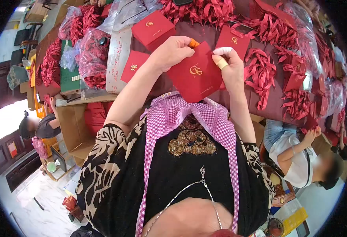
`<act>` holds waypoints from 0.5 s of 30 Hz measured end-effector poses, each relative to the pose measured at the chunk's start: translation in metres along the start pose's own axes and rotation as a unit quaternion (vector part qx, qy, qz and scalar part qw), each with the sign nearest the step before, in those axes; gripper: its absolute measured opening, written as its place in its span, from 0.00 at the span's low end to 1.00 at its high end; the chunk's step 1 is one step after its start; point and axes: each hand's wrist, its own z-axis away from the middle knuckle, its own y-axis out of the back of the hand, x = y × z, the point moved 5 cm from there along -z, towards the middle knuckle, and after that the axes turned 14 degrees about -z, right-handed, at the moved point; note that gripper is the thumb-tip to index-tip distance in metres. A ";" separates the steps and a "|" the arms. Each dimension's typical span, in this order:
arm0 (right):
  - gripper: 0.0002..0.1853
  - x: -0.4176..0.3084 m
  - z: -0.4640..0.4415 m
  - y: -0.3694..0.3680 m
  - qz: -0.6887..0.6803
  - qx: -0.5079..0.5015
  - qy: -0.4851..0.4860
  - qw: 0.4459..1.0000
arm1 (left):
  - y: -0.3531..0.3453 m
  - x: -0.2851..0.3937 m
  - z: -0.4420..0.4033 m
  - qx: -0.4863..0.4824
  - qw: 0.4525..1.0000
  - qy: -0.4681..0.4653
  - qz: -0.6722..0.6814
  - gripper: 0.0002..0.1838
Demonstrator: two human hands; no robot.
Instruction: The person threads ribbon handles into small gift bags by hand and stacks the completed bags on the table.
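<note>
A red card-like piece with a gold monogram (195, 81) is held up over the table edge, tilted so that one corner points down toward my apron. My left hand (172, 54) is closed on its upper left edge, an orange cover on one finger. At its upper right edge my right hand (231, 69) pinches with thumb and forefinger, which wear tan and white coverings. Whether a ribbon is also between those fingers is too small to tell. Behind my hands lie a stack of matching red pieces (151, 29) and single ones, one at left (134, 67) and one at right (233, 40).
Red ribbon bundles (260, 77) and ribbon-filled plastic bags (92, 55) cover much of the dark red table (242, 104). A cardboard box (72, 130) stands at left below the table. One person (299, 158) sits at right, another (43, 126) at left.
</note>
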 end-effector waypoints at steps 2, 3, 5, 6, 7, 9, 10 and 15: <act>0.06 -0.007 0.009 -0.001 -0.007 0.030 -0.003 1.000 | -0.001 0.000 0.002 -0.017 1.000 0.000 -0.017 0.13; 0.05 -0.008 0.014 -0.002 -0.027 0.045 -0.021 0.998 | -0.002 -0.001 0.003 -0.027 0.999 0.000 -0.034 0.13; 0.05 -0.007 0.023 -0.004 -0.032 0.056 -0.010 0.998 | -0.003 -0.002 0.007 -0.037 0.998 0.004 -0.048 0.12; 0.05 -0.007 0.027 -0.004 -0.037 0.067 0.006 0.997 | -0.004 0.001 0.010 -0.034 0.997 0.017 -0.074 0.12; 0.05 -0.006 0.030 -0.005 -0.038 0.067 0.002 0.997 | -0.005 0.001 0.013 -0.032 0.994 0.029 -0.101 0.12; 0.05 -0.006 0.034 -0.004 -0.028 0.082 0.014 0.996 | -0.008 -0.004 0.013 -0.044 0.996 0.022 -0.078 0.11; 0.05 -0.007 0.035 -0.005 -0.028 0.083 0.013 0.996 | -0.010 -0.004 0.013 -0.056 0.997 0.014 -0.057 0.10; 0.05 -0.018 0.038 -0.009 -0.030 0.082 0.005 0.996 | -0.016 0.007 0.015 -0.049 0.989 -0.012 -0.138 0.08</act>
